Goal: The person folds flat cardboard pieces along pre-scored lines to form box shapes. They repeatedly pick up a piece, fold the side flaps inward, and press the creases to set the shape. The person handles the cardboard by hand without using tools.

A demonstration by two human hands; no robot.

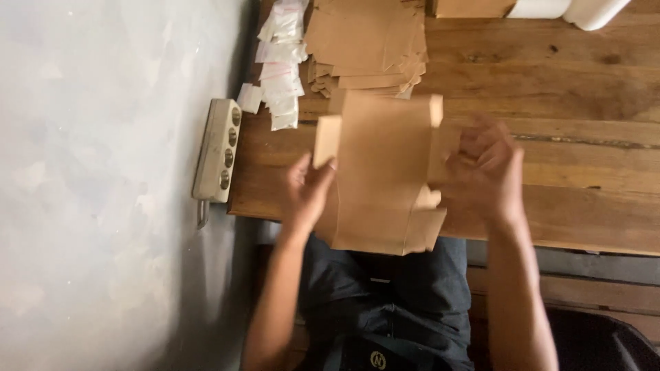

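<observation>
Over the near edge of a wooden table (584, 158), both hands hold a flat, unfolded brown cardboard box blank (385, 172), which hangs in the air between them with its flaps sticking out at the corners and sides. The left hand (308, 192) grasps the blank at its left edge, the thumb lying over the front just below a small upright flap. The right hand (489, 175) is closed on the blank's right side, fingers curled around a side flap, though motion blur hides exactly how the fingertips sit. Just beyond the blank, farther from the person, lies a loose stack of brown cardboard blanks (368, 45) of the same colour, their edges fanned and uneven. To the left of that stack, a row of small clear plastic zip bags (282, 62) with white contents and thin red strips runs down toward the table's left edge. Beside the lowest bags, a white power strip (218, 150) with round sockets rests along that edge against a pale grey wall (103, 172). At the far right corner, white rounded containers (570, 8) are cut off by the frame, next to the corner of a brown cardboard box (471, 7).
</observation>
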